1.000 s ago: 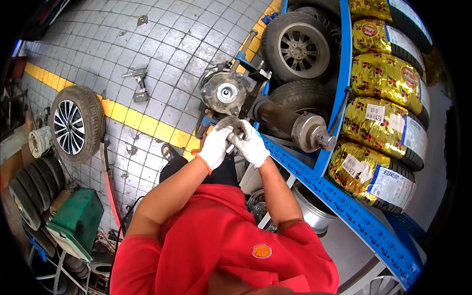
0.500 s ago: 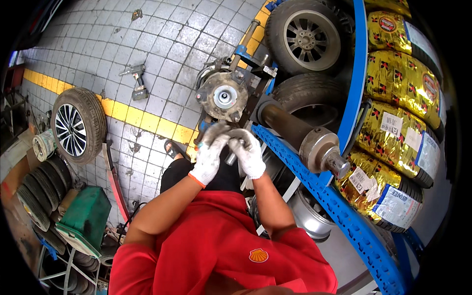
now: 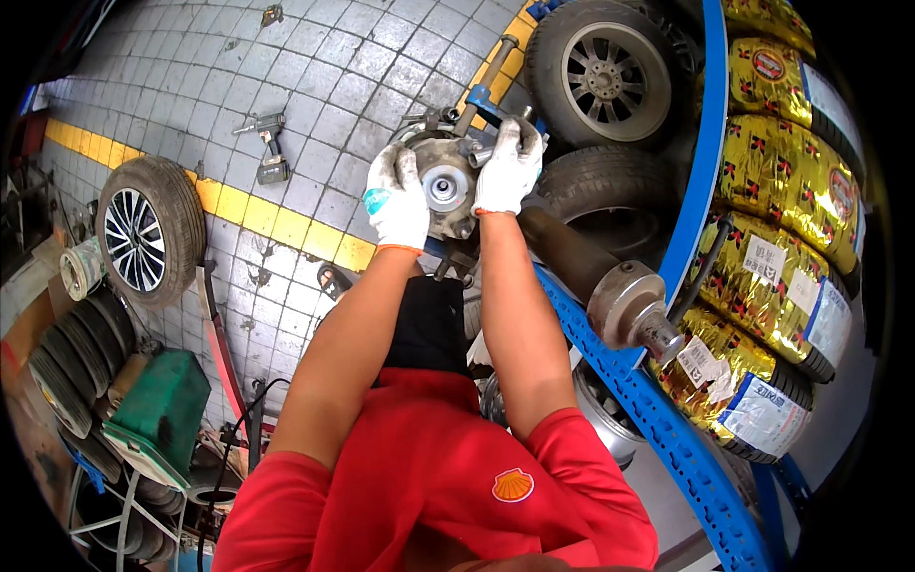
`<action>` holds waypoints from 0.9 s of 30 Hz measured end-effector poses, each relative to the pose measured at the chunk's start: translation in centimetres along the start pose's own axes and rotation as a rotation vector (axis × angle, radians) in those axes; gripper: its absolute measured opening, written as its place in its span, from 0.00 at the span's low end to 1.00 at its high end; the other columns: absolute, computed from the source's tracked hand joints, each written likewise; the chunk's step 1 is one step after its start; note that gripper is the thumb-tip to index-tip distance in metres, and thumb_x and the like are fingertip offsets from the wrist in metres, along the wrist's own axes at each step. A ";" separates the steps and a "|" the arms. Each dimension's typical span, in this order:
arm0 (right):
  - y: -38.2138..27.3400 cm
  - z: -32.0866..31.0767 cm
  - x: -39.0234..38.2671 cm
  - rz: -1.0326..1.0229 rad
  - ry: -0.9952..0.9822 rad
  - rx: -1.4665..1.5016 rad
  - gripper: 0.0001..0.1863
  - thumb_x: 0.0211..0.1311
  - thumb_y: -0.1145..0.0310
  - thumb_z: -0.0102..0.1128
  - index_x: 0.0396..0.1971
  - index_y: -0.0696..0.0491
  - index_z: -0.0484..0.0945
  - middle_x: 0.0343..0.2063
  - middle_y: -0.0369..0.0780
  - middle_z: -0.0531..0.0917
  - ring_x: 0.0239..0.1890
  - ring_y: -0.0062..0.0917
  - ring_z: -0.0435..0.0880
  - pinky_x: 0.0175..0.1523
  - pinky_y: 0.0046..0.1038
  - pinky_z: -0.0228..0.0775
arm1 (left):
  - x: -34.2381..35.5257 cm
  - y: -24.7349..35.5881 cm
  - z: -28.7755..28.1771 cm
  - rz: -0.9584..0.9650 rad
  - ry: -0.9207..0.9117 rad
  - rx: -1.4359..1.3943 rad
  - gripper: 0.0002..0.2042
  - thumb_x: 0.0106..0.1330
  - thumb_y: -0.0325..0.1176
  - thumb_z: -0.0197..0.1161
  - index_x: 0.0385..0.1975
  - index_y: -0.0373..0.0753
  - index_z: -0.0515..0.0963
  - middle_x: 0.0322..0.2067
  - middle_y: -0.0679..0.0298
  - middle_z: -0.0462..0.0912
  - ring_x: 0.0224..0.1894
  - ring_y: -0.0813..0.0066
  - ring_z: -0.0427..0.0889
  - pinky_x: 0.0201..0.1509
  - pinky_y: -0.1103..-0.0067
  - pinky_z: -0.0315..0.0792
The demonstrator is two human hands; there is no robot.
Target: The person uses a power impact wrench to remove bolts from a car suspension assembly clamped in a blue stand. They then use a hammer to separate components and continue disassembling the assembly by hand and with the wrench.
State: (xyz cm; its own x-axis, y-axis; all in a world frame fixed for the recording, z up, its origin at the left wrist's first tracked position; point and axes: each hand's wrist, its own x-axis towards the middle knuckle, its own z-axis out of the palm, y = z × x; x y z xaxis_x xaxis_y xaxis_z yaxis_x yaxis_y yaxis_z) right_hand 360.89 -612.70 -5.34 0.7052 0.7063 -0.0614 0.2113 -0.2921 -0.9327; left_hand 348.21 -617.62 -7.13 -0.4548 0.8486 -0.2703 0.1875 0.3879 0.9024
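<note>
A greasy metal hub assembly (image 3: 443, 210) with a bright centre ring sits clamped in a stand with a blue-collared bar (image 3: 492, 74). My left hand (image 3: 396, 195), in a white glove, has its fingers curled onto the hub's left side. My gloved right hand (image 3: 507, 167) is closed on a small silver cylindrical part (image 3: 478, 154) at the hub's upper right. A large cylindrical steel shaft (image 3: 620, 305) extends to the lower right of the hub.
Cordless impact driver (image 3: 272, 157) lies on the tiled floor. A wheel (image 3: 148, 238) stands left, near stacked tyres (image 3: 71, 353) and a green bin (image 3: 152, 415). A blue rack (image 3: 658, 419) borders my right, holding tyres (image 3: 605, 81) and gold-wrapped tyres (image 3: 782, 172).
Both hands have moved forward and up from below the hub and separated onto its left and right sides. The silver cylinder has risen with my right hand.
</note>
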 end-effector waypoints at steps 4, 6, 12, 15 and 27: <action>-0.7 1.1 -0.1 -0.115 0.009 -0.274 0.18 0.74 0.56 0.58 0.51 0.55 0.81 0.47 0.47 0.82 0.48 0.36 0.82 0.56 0.36 0.74 | 0.4 0.5 0.9 0.046 -0.027 -0.009 0.19 0.79 0.40 0.58 0.58 0.30 0.76 0.55 0.49 0.83 0.59 0.55 0.81 0.65 0.68 0.72; -0.8 1.3 0.3 -0.078 0.014 -0.309 0.18 0.75 0.56 0.57 0.51 0.54 0.80 0.49 0.47 0.81 0.49 0.38 0.82 0.56 0.37 0.73 | 0.9 -0.9 2.2 0.108 0.005 -0.020 0.17 0.78 0.40 0.58 0.54 0.32 0.80 0.52 0.48 0.84 0.55 0.51 0.82 0.61 0.66 0.75; -1.6 1.4 2.4 -0.015 -0.004 -0.420 0.18 0.75 0.57 0.56 0.53 0.55 0.79 0.51 0.49 0.82 0.51 0.41 0.83 0.57 0.39 0.73 | 1.6 0.5 3.7 0.121 -0.025 0.121 0.16 0.77 0.41 0.56 0.52 0.37 0.84 0.49 0.50 0.86 0.53 0.50 0.84 0.59 0.64 0.76; -1.2 1.4 3.0 0.004 0.021 -0.450 0.19 0.76 0.57 0.55 0.55 0.55 0.78 0.56 0.50 0.81 0.57 0.44 0.80 0.62 0.40 0.70 | 2.1 0.7 4.1 0.166 -0.060 0.146 0.15 0.76 0.39 0.57 0.51 0.37 0.84 0.48 0.51 0.86 0.52 0.50 0.85 0.58 0.64 0.77; -1.7 1.1 3.3 0.080 -0.045 -0.297 0.17 0.77 0.58 0.55 0.53 0.55 0.80 0.54 0.49 0.83 0.55 0.42 0.82 0.62 0.39 0.71 | 2.3 2.6 3.5 0.164 -0.054 0.247 0.14 0.72 0.43 0.63 0.47 0.41 0.87 0.47 0.55 0.87 0.48 0.51 0.86 0.55 0.64 0.78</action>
State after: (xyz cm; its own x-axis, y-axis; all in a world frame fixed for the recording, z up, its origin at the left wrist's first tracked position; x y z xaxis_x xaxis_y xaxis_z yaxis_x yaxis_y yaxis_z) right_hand 362.08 -609.17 -4.39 0.6980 0.6998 -0.1523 0.3500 -0.5188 -0.7799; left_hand 350.76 -613.43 -6.58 -0.3555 0.9224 -0.1507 0.4640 0.3141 0.8283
